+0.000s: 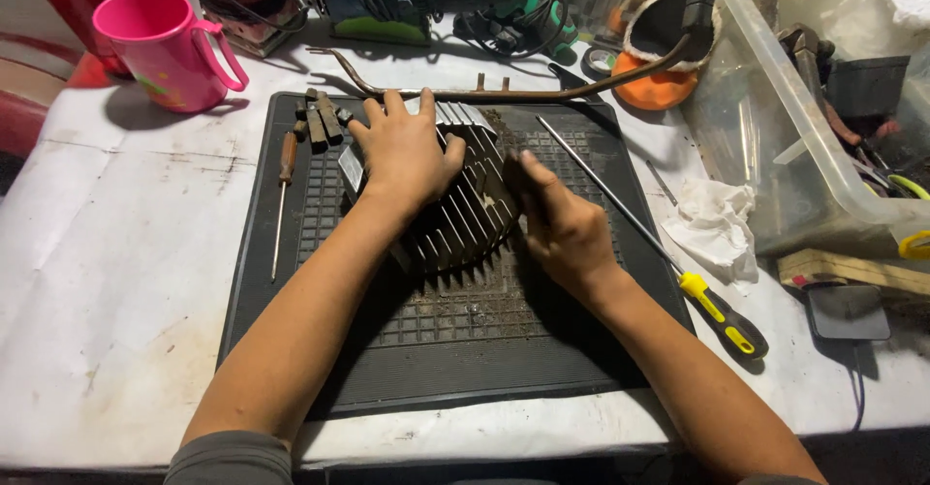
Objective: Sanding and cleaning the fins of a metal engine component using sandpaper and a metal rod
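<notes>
On black mat, hands around finned cylinder

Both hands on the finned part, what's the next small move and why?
Probably keep the left hand pressing the finned metal part onto the black mat while the right hand works its right edge; the fins look dirty there and the part sits tilted.

Finned block: cast metal, dull grey, fins grimy. Mat: black rubber, matt, gridded, with dirt in the cells. Table cover: white sheet, creased, stained, worn through in streaks. Long screwdriver: bright smooth steel shaft, glossy yellow-and-black plastic handle. Small screwdriver: thin metal shaft, brown handle. Mug: glossy pink plastic. Bent bar: rusty rough metal. Rag: white crumpled cloth. Bin: clear plastic, scuffed.
</notes>
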